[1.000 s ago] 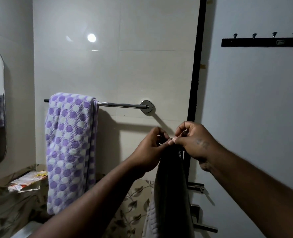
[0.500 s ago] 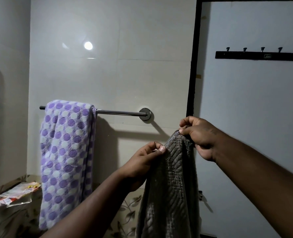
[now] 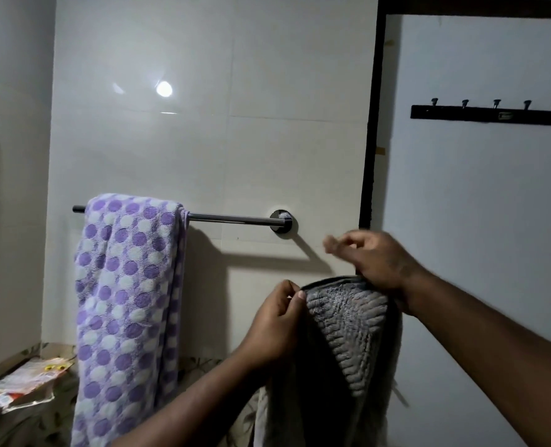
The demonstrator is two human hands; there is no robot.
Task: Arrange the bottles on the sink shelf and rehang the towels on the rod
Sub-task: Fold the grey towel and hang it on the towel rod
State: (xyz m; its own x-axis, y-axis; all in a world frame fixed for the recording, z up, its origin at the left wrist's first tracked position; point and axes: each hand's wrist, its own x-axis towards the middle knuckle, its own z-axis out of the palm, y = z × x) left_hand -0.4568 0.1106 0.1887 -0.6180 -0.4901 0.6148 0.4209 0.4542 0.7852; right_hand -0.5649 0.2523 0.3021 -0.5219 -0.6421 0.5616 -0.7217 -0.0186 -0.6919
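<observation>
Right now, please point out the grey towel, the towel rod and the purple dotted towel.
grey towel (image 3: pixel 348 333), head view, ribbed front face.
towel rod (image 3: pixel 235 218), head view, bare middle of bar.
purple dotted towel (image 3: pixel 125 285), head view, front face.

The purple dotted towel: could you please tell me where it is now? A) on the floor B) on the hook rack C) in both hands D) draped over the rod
D: the purple dotted towel hangs over the rod, apart from the grey towel.

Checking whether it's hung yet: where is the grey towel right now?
In the head view the grey towel is low and right of centre, off the rod, its top edge held by the left hand and the right hand.
</observation>
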